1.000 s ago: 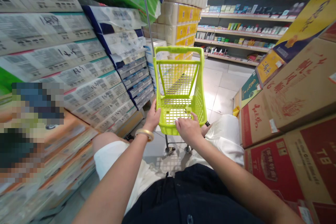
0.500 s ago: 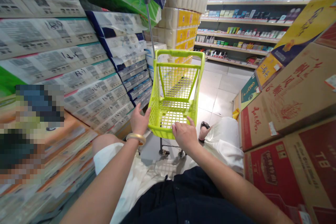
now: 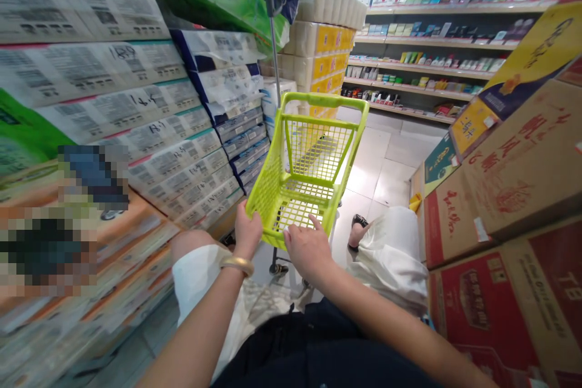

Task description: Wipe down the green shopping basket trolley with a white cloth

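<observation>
A lime-green mesh shopping basket on a wheeled frame (image 3: 310, 151) stands in front of me, tilted, with nothing visible inside it. My left hand (image 3: 248, 231) grips its near left rim, and a gold bangle (image 3: 237, 265) circles that wrist. My right hand (image 3: 308, 251) lies over the near rim with its fingers on the plastic. Only a little of the frame's lower part shows under the basket, and my forearms and hands hide the rest.
Tall stacks of packaged tissue rolls (image 3: 145, 103) line the left, and brown-and-red cartons (image 3: 509, 194) line the right. Shelves of boxed goods (image 3: 422, 42) stand at the back, beyond a tiled floor (image 3: 391, 157). A foot in a black sandal (image 3: 359, 230) shows beside white fabric.
The basket has tipped, its near end swinging left and down with both my hands. The whole view has also shifted slightly.
</observation>
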A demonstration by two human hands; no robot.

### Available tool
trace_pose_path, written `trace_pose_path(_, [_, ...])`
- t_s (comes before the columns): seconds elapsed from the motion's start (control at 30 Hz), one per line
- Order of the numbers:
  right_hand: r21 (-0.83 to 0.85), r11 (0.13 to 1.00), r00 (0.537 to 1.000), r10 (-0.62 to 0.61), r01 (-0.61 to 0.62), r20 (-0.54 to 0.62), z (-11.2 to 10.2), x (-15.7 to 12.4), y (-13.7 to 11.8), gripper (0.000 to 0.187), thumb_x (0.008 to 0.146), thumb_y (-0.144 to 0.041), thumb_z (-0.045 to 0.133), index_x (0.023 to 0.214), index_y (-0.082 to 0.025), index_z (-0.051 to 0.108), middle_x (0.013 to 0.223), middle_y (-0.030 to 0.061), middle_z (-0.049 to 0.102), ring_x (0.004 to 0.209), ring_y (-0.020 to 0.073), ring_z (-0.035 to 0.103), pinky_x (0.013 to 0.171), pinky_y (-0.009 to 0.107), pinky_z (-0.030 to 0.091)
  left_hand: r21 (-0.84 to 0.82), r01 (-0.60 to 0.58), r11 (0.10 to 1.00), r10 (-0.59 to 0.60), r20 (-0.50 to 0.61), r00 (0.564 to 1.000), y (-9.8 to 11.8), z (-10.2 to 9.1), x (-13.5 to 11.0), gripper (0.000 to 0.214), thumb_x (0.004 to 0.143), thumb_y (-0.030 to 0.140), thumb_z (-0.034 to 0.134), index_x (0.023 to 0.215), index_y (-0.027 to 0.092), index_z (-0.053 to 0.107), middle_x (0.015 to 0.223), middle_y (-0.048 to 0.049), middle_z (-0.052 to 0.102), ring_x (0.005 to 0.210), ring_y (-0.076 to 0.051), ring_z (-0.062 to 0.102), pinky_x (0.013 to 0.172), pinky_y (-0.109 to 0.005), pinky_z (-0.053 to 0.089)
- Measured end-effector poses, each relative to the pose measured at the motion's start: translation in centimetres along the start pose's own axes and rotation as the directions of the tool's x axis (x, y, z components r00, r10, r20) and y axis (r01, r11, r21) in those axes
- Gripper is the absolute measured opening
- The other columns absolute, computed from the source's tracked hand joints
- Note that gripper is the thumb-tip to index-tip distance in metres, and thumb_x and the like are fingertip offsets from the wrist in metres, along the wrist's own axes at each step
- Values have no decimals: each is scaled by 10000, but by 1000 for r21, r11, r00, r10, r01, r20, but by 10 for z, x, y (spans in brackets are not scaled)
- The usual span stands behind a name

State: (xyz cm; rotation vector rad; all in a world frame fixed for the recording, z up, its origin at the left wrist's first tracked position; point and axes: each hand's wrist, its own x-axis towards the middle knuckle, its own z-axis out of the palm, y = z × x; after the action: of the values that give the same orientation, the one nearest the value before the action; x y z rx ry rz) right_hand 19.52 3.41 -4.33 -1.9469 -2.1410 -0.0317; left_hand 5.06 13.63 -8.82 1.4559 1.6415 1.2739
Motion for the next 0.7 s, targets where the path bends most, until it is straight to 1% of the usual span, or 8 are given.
trace_pose_path(0.1, [13, 1000, 996, -12, 11, 83, -3, 9, -8, 326, 1027, -297, 391, 922, -173, 674, 834, 74, 774, 779, 178, 732, 1124, 378, 294, -42, 1, 999, 0, 24, 1000, -4, -3, 16, 349, 784, 185, 555, 1132, 207, 551, 1110, -80, 671, 1035, -222, 653, 985, -404, 512])
trace_pose_path(0.17, [24, 1000, 992, -22, 19, 122, -4, 17, -13, 321, 1028, -295, 390, 945, -171, 674, 853, 84, 777, 802, 181, 736, 1115, 384, 309, -66, 28, 997, -28, -5, 1000, -7, -2, 23, 375, 791, 243, 604, 1158, 208, 533, 1108, -84, 665, 1032, -222, 654, 992, -414, 508])
trace_pose_path(0.27, [39, 999, 989, -33, 27, 146, -3, 26, -20, 304, 1022, -288, 397, 969, -174, 674, 888, 91, 780, 834, 188, 740, 1124, 406, 303, -122, 126, 985, -140, -118, 983, -13, 6, 22, 602, 775, 345, 679, 1299, 195, 424, 1137, -105, 650, 1003, -219, 662, 956, -427, 530])
trace_pose_path(0.3, [42, 999, 988, -36, 30, 149, -3, 28, -22, 297, 1019, -286, 400, 984, -174, 672, 907, 94, 780, 847, 193, 740, 1125, 415, 302, -154, 146, 977, -167, -133, 977, -15, 9, 18, 661, 777, 356, 680, 1341, 191, 378, 1167, -116, 642, 1007, -215, 664, 941, -418, 540])
trace_pose_path(0.37, [41, 998, 988, -45, 39, 148, -2, 31, -25, 287, 1016, -285, 400, 1024, -168, 663, 937, 108, 777, 865, 204, 739, 1118, 429, 309, -192, 117, 974, -138, -100, 985, -21, 17, 6, 664, 783, 324, 664, 1360, 199, 361, 1219, -121, 630, 1056, -206, 655, 944, -391, 542])
trace_pose_path(0.5, [17, 996, 988, -88, 86, 125, 0, 28, -25, 281, 1018, -281, 387, 1026, -166, 643, 930, 119, 770, 850, 211, 731, 1122, 454, 286, -179, -17, 984, 12, -32, 999, -30, 26, -10, 649, 777, 209, 597, 1383, 249, 365, 1241, -81, 640, 1117, -189, 636, 1002, -356, 513])
trace_pose_path(0.57, [7, 995, 990, -104, 104, 98, 1, 23, -19, 263, 1013, -297, 407, 995, -180, 642, 917, 102, 767, 852, 212, 723, 1135, 458, 260, -183, -43, 982, 41, -19, 999, -30, 25, -8, 640, 770, 177, 560, 1380, 249, 381, 1242, -73, 643, 1136, -185, 628, 1021, -353, 502])
trace_pose_path(0.7, [-12, 992, 992, -127, 127, 11, 2, 12, -3, 214, 995, -302, 458, 979, -202, 647, 901, 71, 758, 891, 213, 696, 1146, 453, 228, -226, 1, 974, 8, 39, 999, -26, 20, 10, 605, 770, 181, 546, 1357, 242, 417, 1215, -70, 658, 1127, -191, 636, 1015, -370, 511])
